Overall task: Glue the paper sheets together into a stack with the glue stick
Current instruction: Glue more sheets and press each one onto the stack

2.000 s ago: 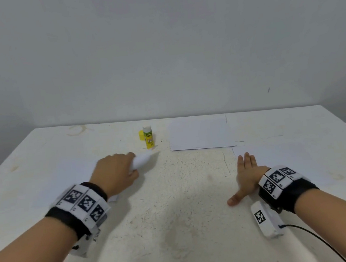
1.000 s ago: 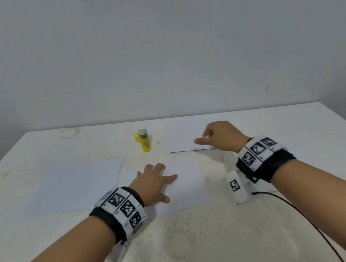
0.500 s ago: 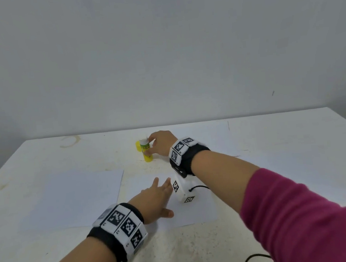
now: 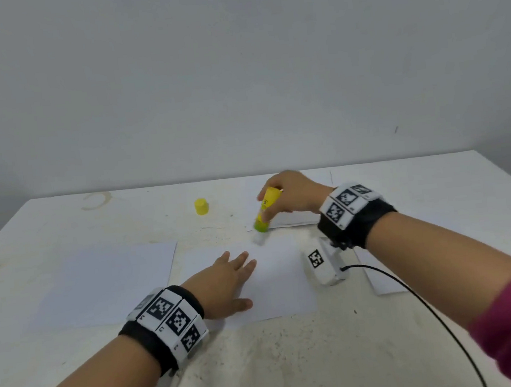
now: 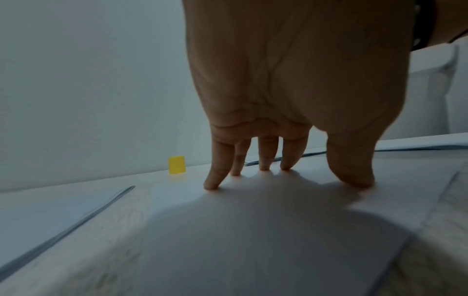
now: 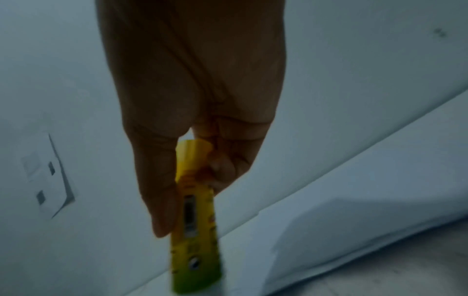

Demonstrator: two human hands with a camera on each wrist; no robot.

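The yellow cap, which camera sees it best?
The head view: the yellow cap stands alone on the table, left of the glue stick. The left wrist view shows it small beyond the fingers. The right wrist view misses it.

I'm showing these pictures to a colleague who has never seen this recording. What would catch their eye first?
Most likely the yellow glue stick, gripped by the right hand and tilted tip-down over the far edge of the middle paper sheet. Next, the left hand spread flat, holding that sheet down. Its yellow cap stands alone further back on the white table.
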